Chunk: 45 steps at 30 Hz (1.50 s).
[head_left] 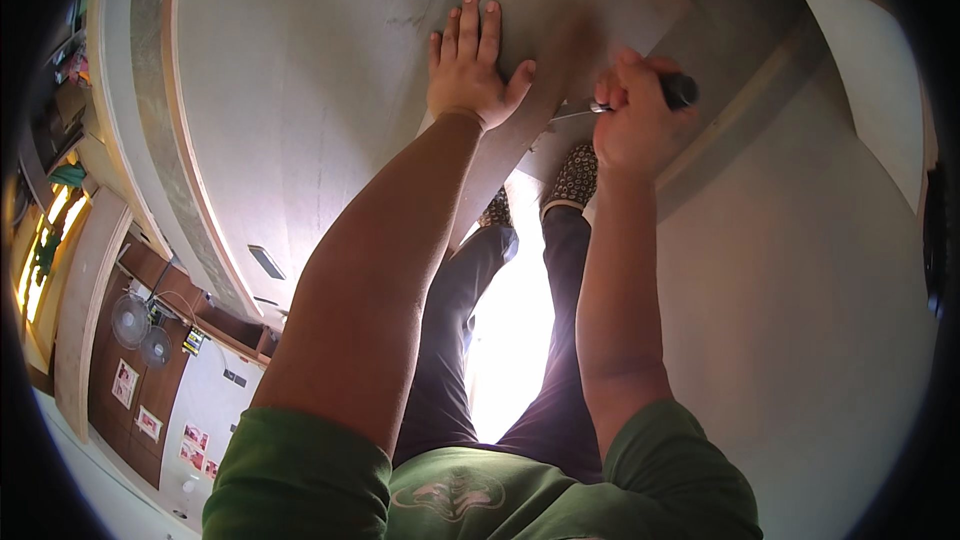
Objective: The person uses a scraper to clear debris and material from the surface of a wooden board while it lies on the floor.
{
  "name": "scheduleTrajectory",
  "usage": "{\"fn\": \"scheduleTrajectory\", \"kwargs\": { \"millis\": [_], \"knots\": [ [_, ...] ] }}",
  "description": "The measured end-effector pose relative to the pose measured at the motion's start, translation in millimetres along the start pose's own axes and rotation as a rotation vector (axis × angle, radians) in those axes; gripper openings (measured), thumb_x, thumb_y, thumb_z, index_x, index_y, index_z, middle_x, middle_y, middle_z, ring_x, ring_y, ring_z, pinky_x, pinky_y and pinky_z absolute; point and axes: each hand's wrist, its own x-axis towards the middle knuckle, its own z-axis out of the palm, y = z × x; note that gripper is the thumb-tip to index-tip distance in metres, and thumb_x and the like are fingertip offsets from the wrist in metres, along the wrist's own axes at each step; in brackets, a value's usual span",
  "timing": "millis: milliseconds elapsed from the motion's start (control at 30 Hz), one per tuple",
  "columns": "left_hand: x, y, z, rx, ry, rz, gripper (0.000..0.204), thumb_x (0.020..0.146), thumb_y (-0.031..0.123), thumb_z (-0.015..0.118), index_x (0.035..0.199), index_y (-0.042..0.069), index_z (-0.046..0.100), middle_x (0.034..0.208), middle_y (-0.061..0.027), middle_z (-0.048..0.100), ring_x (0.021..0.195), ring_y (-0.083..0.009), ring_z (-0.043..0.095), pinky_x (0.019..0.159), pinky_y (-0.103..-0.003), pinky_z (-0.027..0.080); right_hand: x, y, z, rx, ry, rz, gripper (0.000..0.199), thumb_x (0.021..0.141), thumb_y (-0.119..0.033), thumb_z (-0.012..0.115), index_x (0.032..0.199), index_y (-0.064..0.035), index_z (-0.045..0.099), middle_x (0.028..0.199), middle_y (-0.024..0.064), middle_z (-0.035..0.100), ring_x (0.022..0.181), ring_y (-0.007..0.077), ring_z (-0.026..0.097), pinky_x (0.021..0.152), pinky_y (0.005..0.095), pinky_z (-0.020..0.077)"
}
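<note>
My left hand (466, 70) lies flat, fingers spread, on a pale grey panel (320, 70) near the top middle. My right hand (640, 115) is closed round a black-handled tool (682, 90) to the right of it. The tool's thin metal shaft points left, toward the edge of a smooth brownish-grey board (560, 40). Its tip is close to that edge; whether it touches cannot be made out. Part of the handle is hidden inside my fist, and the area just above the fist is blurred.
My patterned shoes (573, 175) stand just below the tool. A ledge (740, 110) runs along the right beside a pale surface (800, 290). White boards (870, 60) jut in at upper right. At far left are fans (130, 322) and framed pictures (124, 383) on a wall.
</note>
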Motion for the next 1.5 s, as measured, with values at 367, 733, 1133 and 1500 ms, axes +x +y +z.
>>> {"fn": "scheduleTrajectory", "kwargs": {
  "millis": [367, 733, 1133, 1500],
  "knots": [
    [0.6, -1.2, -2.8, 0.027, -0.049, -0.001, 0.092, 0.085, 0.060, 0.055, 0.156, 0.015, 0.018, 0.162, -0.0124, 0.014, 0.147, -0.0331, 0.022, 0.118, -0.053, 0.020, 18.4, 4.8, 9.3, -0.019, 0.048, -0.042, 0.021, 0.077, 0.004, 0.068, 0.068, -0.0029, 0.051, 0.055, 0.0038, 0.049, 0.046, 0.0138, 0.045, 0.046, 0.0295, 0.0378],
    [2.6, 2.0, -2.7, 0.033, -0.030, 0.024, 0.093, 0.085, 0.061, 0.056, 0.156, 0.013, 0.019, 0.161, -0.0126, 0.016, 0.145, -0.0322, 0.025, 0.117, -0.053, 0.021, 35.9, -16.3, 11.2, 0.009, -0.023, -0.130, 0.022, 0.077, 0.001, 0.069, 0.067, -0.0038, 0.051, 0.053, 0.0019, 0.047, 0.044, 0.0129, 0.042, 0.046, 0.0294, 0.0368],
    [2.3, 3.4, -1.8, -0.002, -0.020, 0.026, 0.091, 0.086, 0.060, 0.054, 0.156, 0.017, 0.017, 0.163, -0.0110, 0.013, 0.146, -0.0325, 0.023, 0.117, -0.054, 0.019, 60.7, -9.5, 14.1, 0.017, 0.003, -0.104, 0.019, 0.078, 0.003, 0.069, 0.071, -0.0028, 0.053, 0.054, 0.0026, 0.049, 0.045, 0.0130, 0.045, 0.046, 0.0290, 0.0379],
    [2.9, 4.9, -2.7, 0.048, -0.003, 0.038, 0.093, 0.084, 0.061, 0.056, 0.156, 0.014, 0.020, 0.160, -0.0146, 0.019, 0.144, -0.0326, 0.029, 0.116, -0.055, 0.022, 72.0, 8.8, 7.4, -0.007, -0.006, -0.059, 0.019, 0.077, 0.003, 0.069, 0.070, -0.0027, 0.052, 0.057, 0.0034, 0.051, 0.044, 0.0127, 0.045, 0.044, 0.0297, 0.0380]
  ]
}}
